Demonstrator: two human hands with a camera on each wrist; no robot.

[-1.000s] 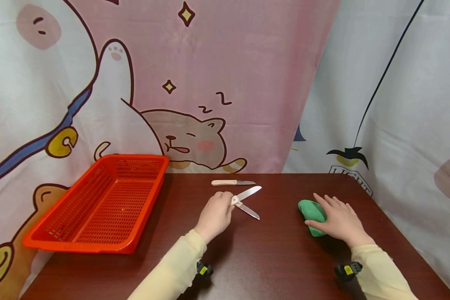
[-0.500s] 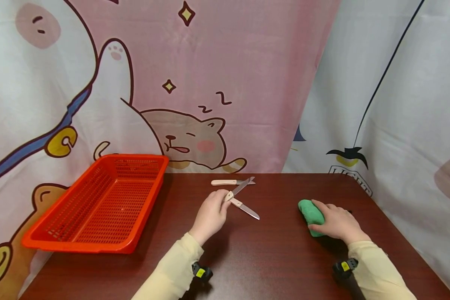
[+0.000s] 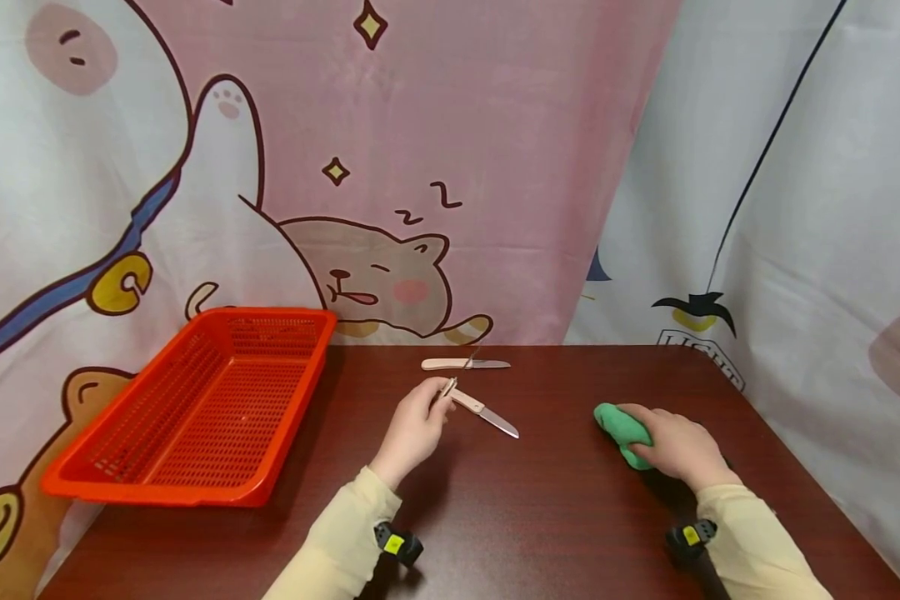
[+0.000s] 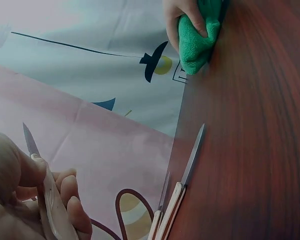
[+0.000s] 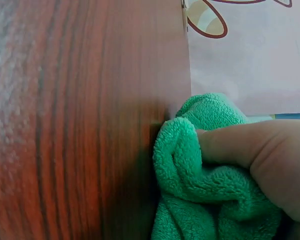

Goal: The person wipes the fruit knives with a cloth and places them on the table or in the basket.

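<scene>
My left hand (image 3: pixel 412 421) grips a small knife (image 4: pixel 51 202) by its pale handle, thumb and fingers curled round it, the blade pointing up and away. Just beyond that hand a second pale-handled knife (image 3: pixel 487 414) lies on the table, blade toward the right. A third knife (image 3: pixel 450 364) lies farther back near the table's far edge. On the right side, my right hand (image 3: pixel 682 442) grips a crumpled green cloth (image 3: pixel 619 427). In the right wrist view the thumb presses into the folds of the cloth.
A red plastic basket (image 3: pixel 261 492) with slotted walls stands on the left of the dark wood table (image 3: pixel 540 517). Behind the table hangs a printed cartoon curtain (image 3: pixel 525 167). Each wrist wears a small black camera.
My left hand has drawn slightly back and left with the knife, lifting it off the lying one and turning its blade upright. My right hand has closed its fingers on the green cloth.
</scene>
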